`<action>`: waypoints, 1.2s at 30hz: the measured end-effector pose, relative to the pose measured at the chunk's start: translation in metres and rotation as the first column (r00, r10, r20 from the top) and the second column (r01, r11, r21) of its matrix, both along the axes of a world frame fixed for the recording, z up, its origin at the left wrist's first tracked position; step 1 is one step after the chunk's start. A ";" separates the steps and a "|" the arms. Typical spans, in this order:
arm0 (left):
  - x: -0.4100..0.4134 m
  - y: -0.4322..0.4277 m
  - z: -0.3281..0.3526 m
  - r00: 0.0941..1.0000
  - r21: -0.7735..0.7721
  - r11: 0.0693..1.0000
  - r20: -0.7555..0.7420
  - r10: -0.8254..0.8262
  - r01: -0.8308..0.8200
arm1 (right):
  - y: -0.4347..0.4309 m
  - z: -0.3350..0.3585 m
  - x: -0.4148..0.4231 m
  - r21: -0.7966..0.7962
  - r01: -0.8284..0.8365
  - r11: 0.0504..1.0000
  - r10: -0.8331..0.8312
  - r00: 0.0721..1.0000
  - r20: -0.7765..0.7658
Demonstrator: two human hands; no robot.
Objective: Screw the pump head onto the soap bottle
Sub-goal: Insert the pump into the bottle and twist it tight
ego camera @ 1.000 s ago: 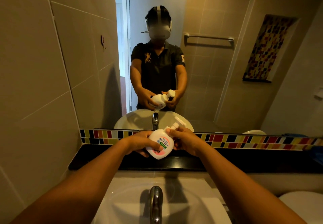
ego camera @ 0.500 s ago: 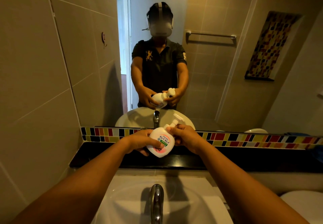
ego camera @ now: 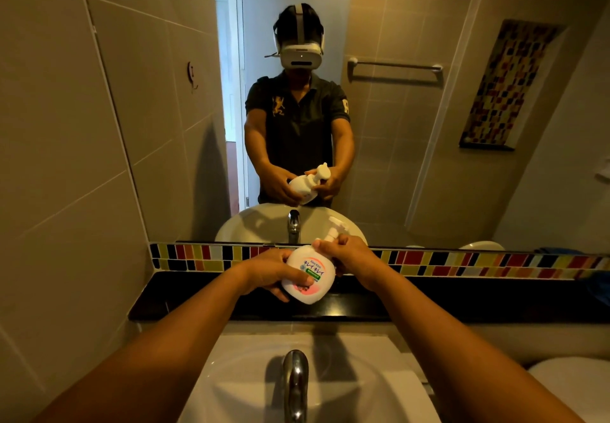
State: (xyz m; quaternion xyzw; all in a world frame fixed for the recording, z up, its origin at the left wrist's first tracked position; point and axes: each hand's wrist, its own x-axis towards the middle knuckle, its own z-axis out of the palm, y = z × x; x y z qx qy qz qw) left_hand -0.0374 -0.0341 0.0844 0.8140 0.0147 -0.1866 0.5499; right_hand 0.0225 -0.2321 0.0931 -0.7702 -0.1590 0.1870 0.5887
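Note:
A white soap bottle (ego camera: 308,277) with a pink and green label is held in the air above the black counter, tilted to the right. My left hand (ego camera: 269,274) grips its body from the left. My right hand (ego camera: 346,257) is closed around the bottle's neck and the base of the white pump head (ego camera: 334,229), whose nozzle sticks up past my fingers. The joint between pump and bottle is hidden by my right hand. The mirror shows both hands and the bottle again.
A black counter ledge (ego camera: 198,303) runs below a strip of coloured tiles (ego camera: 462,262). A white basin (ego camera: 363,383) with a chrome tap (ego camera: 295,379) lies below my arms. A tiled wall stands to the left, and a white rounded object (ego camera: 574,386) sits at the lower right.
The bottle has stayed in both hands. My right hand has shifted its grip around the pump head, and the nozzle now points more upward.

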 end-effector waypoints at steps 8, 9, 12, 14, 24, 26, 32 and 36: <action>-0.001 -0.002 -0.001 0.997 -0.113 0.994 -0.075 -0.007 -0.001 | -0.001 0.007 -0.005 -0.025 -0.003 1.000 0.005 0.997 0.073; -0.002 0.000 -0.001 0.995 -0.127 0.992 -0.095 -0.018 0.006 | -0.001 0.007 -0.007 -0.020 -0.015 1.000 0.017 0.997 0.081; -0.002 0.001 -0.001 0.995 -0.115 0.993 -0.093 -0.027 0.017 | 0.001 0.009 -0.010 -0.004 -0.025 1.000 0.025 0.993 0.119; 0.000 0.000 -0.002 0.997 -0.081 0.997 -0.074 -0.020 0.014 | 0.003 0.008 -0.009 -0.006 -0.029 1.000 0.029 0.989 0.143; 0.001 -0.014 -0.011 0.997 0.009 1.000 0.072 0.022 -0.023 | 0.008 0.001 0.003 -0.113 0.082 0.990 -0.059 0.980 0.191; 0.002 -0.016 -0.012 0.994 0.034 0.999 0.104 0.026 -0.030 | 0.008 0.000 0.005 -0.130 0.093 0.987 -0.066 0.978 0.196; 0.008 -0.021 -0.021 0.980 0.097 0.992 0.188 0.061 -0.080 | 0.007 -0.004 0.012 -0.143 0.120 0.982 -0.089 0.974 0.208; 0.011 -0.024 -0.030 0.970 0.124 0.985 0.224 0.092 -0.122 | 0.008 -0.006 0.015 -0.172 0.124 0.977 -0.086 0.973 0.212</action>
